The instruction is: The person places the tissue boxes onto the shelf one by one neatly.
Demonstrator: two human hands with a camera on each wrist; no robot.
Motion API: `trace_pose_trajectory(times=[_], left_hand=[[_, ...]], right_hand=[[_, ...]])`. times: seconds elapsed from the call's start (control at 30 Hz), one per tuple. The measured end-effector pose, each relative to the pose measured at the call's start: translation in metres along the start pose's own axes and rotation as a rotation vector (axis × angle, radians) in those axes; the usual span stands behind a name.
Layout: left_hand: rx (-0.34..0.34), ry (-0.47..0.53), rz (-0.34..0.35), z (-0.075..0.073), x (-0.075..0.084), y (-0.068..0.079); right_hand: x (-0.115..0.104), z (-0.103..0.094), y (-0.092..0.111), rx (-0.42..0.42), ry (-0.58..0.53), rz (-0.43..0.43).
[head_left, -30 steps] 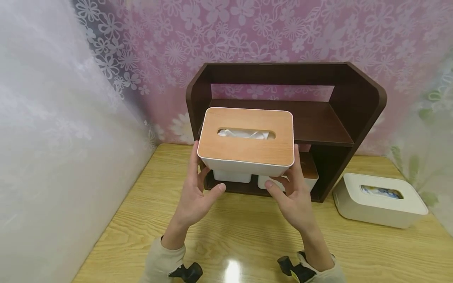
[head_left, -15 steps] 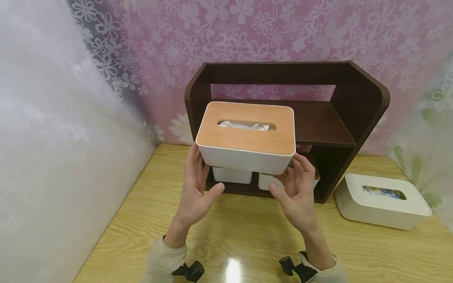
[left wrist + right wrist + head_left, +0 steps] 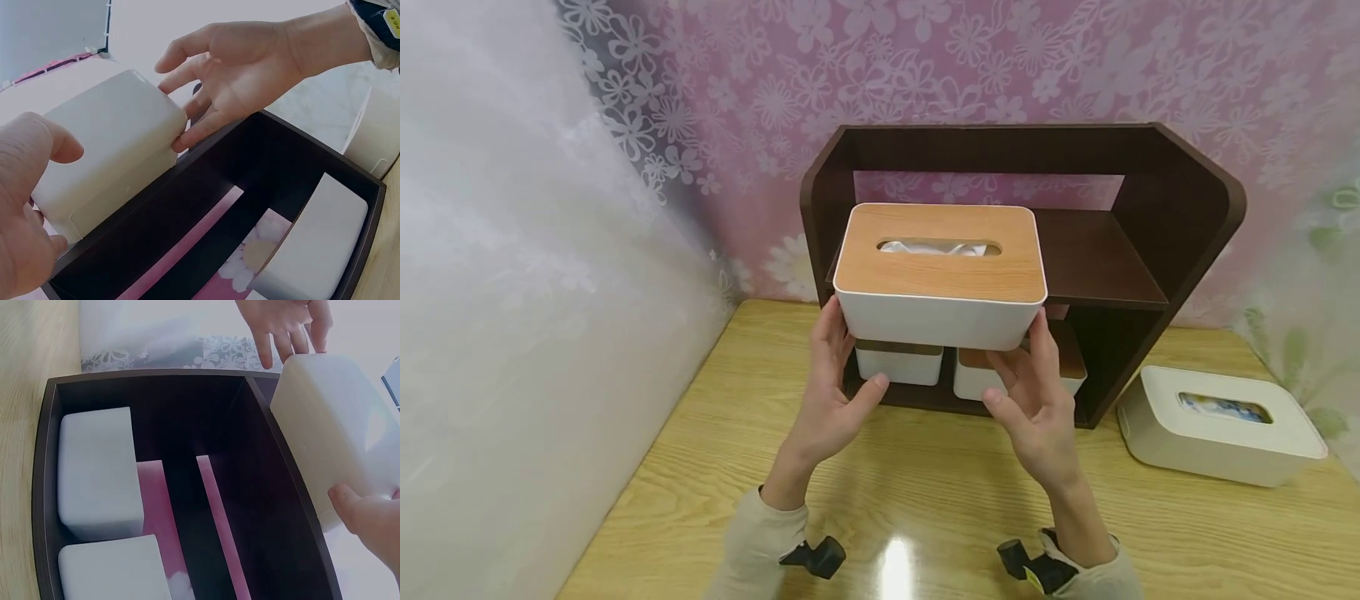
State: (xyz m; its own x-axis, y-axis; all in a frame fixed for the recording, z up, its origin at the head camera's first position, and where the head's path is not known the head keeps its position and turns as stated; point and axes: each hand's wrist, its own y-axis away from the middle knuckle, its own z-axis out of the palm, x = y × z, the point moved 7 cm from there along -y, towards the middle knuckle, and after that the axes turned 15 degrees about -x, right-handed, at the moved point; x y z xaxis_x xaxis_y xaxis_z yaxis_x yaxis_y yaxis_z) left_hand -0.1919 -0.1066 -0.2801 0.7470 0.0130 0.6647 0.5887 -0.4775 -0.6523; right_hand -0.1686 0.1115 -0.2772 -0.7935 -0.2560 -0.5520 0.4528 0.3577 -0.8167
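Between my two hands is a white tissue box (image 3: 940, 323) with a wooden lid and white tissue in its slot. It is held in front of the upper level of a dark brown shelf (image 3: 1183, 233). My left hand (image 3: 831, 421) holds the left end, fingers at the lower corner and thumb pointing inward. At the opposite end my right hand (image 3: 1037, 417) has its fingers against the side and lower edge, thumb spread below. In the left wrist view the box's pale underside shows close to the shelf edge (image 3: 187, 165).
Two similar boxes stand in the lower compartment, one at left (image 3: 898, 367) and one at right (image 3: 976, 382). A cream tissue box (image 3: 1225, 454) sits on the wooden table (image 3: 910, 492) right of the shelf. A flowered wall covering (image 3: 970, 67) rises behind.
The held tissue box has risen slightly and moved a little right in view, with more of its white front face showing. Both hands have moved with it, and the view has shifted slightly.
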Motion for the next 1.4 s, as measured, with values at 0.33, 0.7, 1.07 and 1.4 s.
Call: trace_pose_trajectory(times=[0.33,0.7,1.07,1.4], left_hand=[[-0.016,-0.260,-0.015,0.006,0.003,-0.003],[-0.031,-0.251,-0.011,0.012,0.005,-0.007],[0.005,-0.314,-0.060,0.000,0.008,-0.017],[0.023,-0.313,-0.183,-0.010,0.000,-0.031]], right_hand=[[0.001,-0.005,0.001,0.034,-0.157,0.001],[-0.001,-0.016,-0.002,-0.006,-0.085,0.067],[0.004,-0.024,-0.017,-0.045,0.276,0.307],[0.009,-0.031,-0.036,-0.051,0.381,0.369]])
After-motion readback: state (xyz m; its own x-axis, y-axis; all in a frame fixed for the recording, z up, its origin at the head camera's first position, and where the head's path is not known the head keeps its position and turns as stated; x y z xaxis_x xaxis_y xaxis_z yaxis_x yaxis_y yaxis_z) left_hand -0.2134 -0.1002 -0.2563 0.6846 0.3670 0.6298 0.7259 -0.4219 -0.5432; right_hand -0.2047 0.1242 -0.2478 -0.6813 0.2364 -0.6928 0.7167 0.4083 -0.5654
